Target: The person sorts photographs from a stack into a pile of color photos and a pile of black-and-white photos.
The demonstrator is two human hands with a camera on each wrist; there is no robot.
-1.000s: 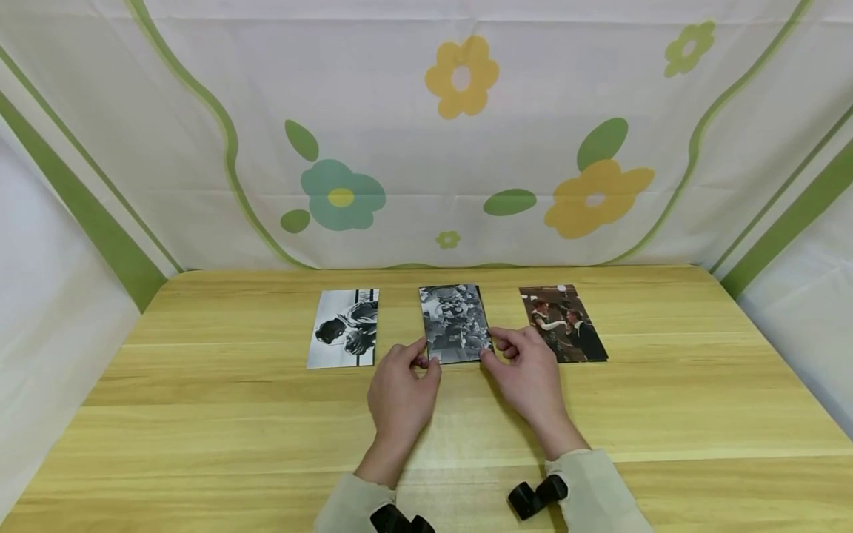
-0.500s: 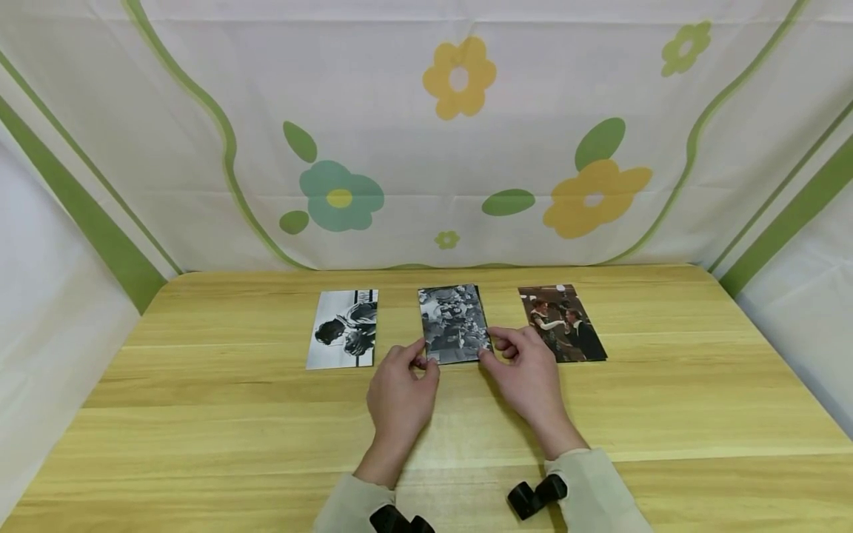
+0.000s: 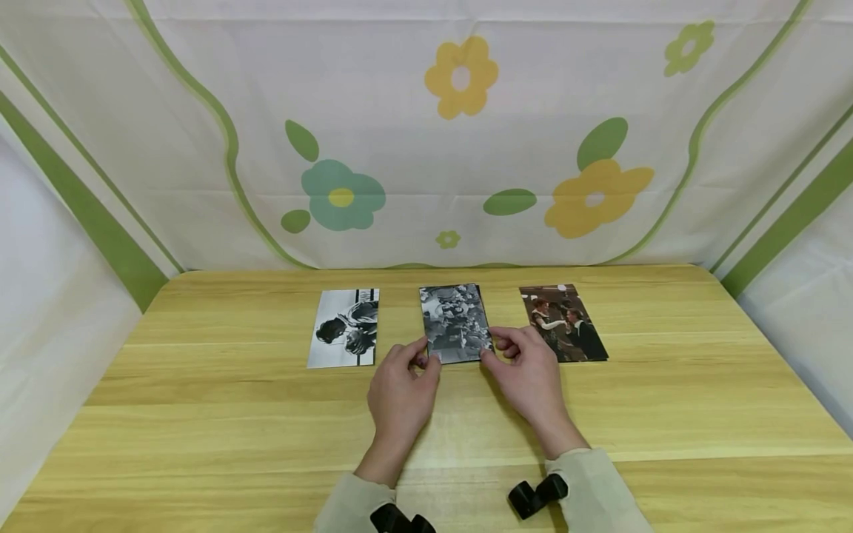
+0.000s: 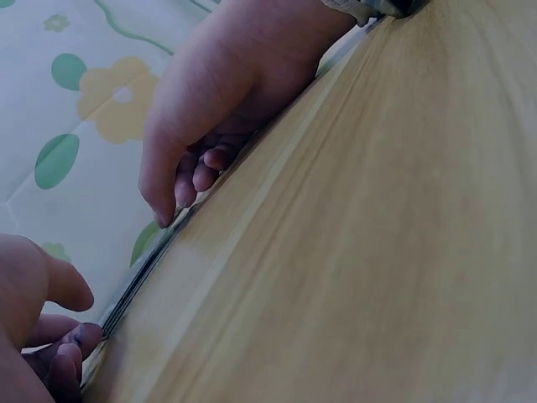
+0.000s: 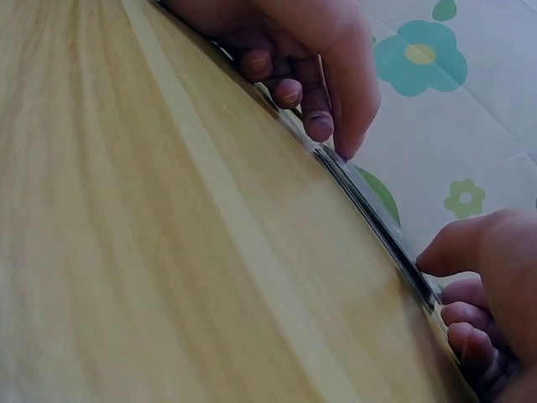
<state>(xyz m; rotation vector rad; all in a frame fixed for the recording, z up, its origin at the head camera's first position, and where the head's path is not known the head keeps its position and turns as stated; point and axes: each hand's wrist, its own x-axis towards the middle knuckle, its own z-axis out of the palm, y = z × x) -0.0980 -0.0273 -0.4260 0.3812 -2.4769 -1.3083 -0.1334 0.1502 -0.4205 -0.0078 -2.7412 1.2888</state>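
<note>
Looking down from my head camera, I see the wooden table [image 3: 200,414] filling the lower half of the view, with a flowered cloth backdrop [image 3: 460,141] hung behind it. Three photographs lie flat in a row near the far edge. The middle photo [image 3: 454,320] is the one my hands are on: a black-and-white print, upright in format, crowded with small figures that I cannot make out. It lies between a black-and-white photo [image 3: 345,327] on the left, which has a white margin, and a colour photo [image 3: 562,322] of people in dark clothes on the right; all three lie apart from one another.

My left hand [image 3: 401,392] has its fingers curled at the near left corner of the middle photo, thumb and fingertips pinching that corner. My right hand [image 3: 529,377] does the same at the near right corner. Through the wrist cameras the print shows only as a thin dark edge [image 5: 377,222] against the table, so whether it has lifted off the wood I cannot tell. My fingertips hide both near corners, and my sleeves [image 3: 593,488] are cut off at the bottom of the frame.
</note>
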